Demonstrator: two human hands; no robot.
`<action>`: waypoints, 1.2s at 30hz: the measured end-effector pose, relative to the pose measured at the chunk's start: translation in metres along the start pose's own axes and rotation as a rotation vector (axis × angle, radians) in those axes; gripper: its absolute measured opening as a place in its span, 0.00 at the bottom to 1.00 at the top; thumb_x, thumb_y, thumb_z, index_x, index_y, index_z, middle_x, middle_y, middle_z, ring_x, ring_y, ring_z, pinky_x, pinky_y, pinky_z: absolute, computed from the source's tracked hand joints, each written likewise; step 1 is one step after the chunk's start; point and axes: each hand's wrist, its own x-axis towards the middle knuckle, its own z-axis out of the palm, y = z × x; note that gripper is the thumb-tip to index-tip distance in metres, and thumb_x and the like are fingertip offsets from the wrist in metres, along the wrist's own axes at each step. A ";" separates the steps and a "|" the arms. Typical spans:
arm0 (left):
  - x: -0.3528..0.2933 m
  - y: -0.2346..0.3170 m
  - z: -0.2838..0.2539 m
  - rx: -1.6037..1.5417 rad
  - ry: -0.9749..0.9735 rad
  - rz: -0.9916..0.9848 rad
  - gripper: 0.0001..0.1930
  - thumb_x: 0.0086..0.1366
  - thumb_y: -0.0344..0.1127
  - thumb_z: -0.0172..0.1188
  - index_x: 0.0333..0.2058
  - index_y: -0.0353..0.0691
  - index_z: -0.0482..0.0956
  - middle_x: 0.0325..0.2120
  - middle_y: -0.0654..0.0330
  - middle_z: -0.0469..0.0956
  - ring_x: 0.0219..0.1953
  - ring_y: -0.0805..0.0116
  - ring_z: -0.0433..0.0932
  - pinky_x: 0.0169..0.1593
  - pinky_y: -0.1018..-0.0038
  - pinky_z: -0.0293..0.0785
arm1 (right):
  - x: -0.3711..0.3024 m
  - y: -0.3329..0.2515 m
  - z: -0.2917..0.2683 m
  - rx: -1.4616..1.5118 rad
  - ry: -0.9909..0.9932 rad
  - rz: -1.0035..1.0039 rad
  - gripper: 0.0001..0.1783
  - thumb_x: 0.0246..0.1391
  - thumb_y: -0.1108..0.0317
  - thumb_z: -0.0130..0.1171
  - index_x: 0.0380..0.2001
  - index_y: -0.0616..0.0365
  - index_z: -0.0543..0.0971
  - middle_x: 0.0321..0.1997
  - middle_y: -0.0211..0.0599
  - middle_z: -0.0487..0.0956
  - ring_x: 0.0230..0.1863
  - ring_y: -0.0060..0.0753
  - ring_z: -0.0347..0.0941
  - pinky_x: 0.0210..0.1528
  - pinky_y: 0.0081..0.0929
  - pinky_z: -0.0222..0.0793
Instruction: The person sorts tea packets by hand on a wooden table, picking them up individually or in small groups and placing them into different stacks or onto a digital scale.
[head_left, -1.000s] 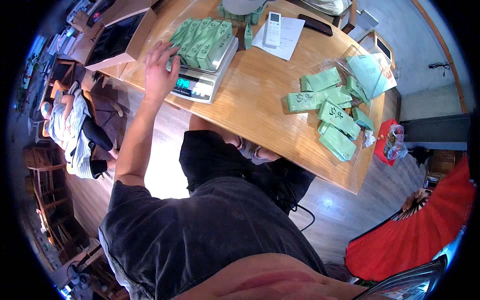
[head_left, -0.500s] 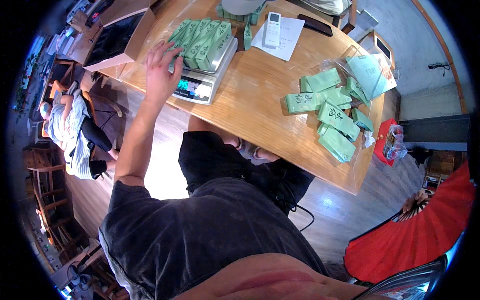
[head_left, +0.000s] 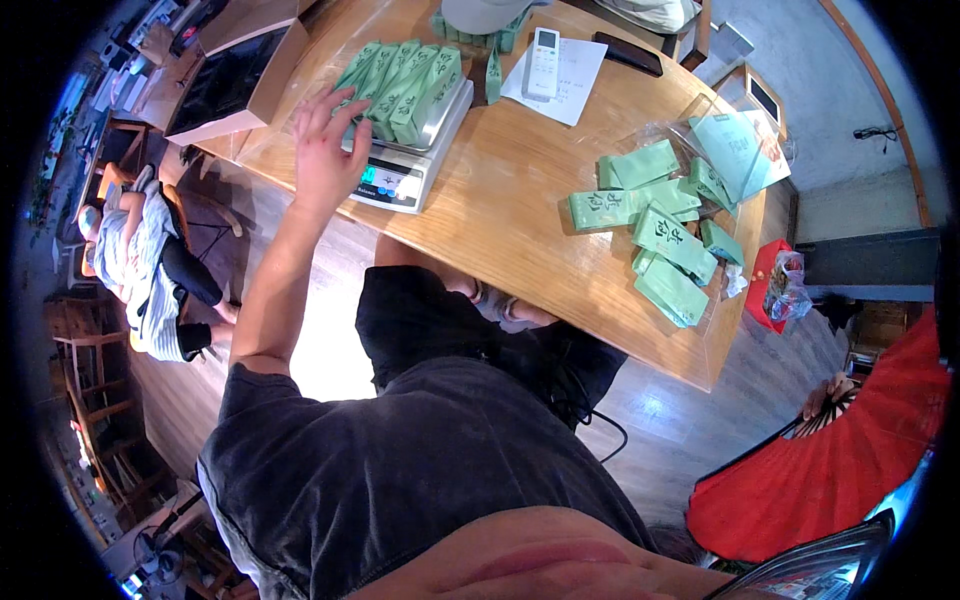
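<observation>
My left hand (head_left: 329,150) reaches over the left side of a white and silver digital scale (head_left: 428,180). Its fingers are spread beside a row of narrow green packets (head_left: 408,92) lying on the scale's plate. Whether the fingertips touch the leftmost packet, I cannot tell. The lit display (head_left: 375,176) shows just below my thumb. Far to the right, my right hand (head_left: 822,398) grips the base of a spread red folding fan (head_left: 825,470); the fan hides the forearm.
Several more green packets (head_left: 674,240) lie at the table's right. A white remote (head_left: 542,65) rests on paper, near a dark case (head_left: 628,53) and a grey cap (head_left: 485,14). An open carton (head_left: 240,85) stands at left. A red bin (head_left: 765,290) stands beyond the table; another person (head_left: 150,255) sits leftward.
My left hand's fingers have shifted slightly beside the packets, and the scale's display looks different. The fan stays spread in my right hand, almost in the same place.
</observation>
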 end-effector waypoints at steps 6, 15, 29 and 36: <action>-0.003 0.023 -0.009 -0.105 -0.002 -0.011 0.13 0.62 0.34 0.62 0.45 0.44 0.83 0.52 0.56 0.77 0.63 0.50 0.68 0.66 0.50 0.58 | 0.027 -0.009 0.034 0.039 0.081 0.063 0.21 0.70 0.52 0.52 0.41 0.61 0.80 0.41 0.29 0.80 0.40 0.22 0.74 0.48 0.26 0.71; -0.047 0.122 -0.012 -0.471 -0.143 0.166 0.14 0.55 0.29 0.63 0.42 0.41 0.83 0.50 0.54 0.78 0.61 0.49 0.70 0.66 0.48 0.60 | 0.030 0.013 0.034 -0.114 0.259 -0.014 0.17 0.69 0.56 0.53 0.34 0.60 0.76 0.30 0.22 0.72 0.31 0.21 0.69 0.39 0.26 0.70; -0.084 0.177 0.064 -0.680 -0.384 0.138 0.14 0.58 0.33 0.63 0.44 0.41 0.82 0.51 0.54 0.75 0.61 0.47 0.69 0.65 0.50 0.63 | 0.013 0.025 0.045 -0.416 0.739 -0.218 0.21 0.70 0.51 0.51 0.35 0.58 0.79 0.35 0.25 0.78 0.35 0.17 0.70 0.44 0.22 0.69; -0.093 0.182 0.076 -0.620 -0.384 0.092 0.17 0.58 0.33 0.63 0.47 0.40 0.80 0.52 0.51 0.75 0.61 0.46 0.69 0.66 0.52 0.63 | -0.007 0.030 0.058 -0.326 0.800 -0.179 0.20 0.67 0.50 0.56 0.34 0.57 0.76 0.32 0.25 0.76 0.33 0.19 0.72 0.38 0.24 0.70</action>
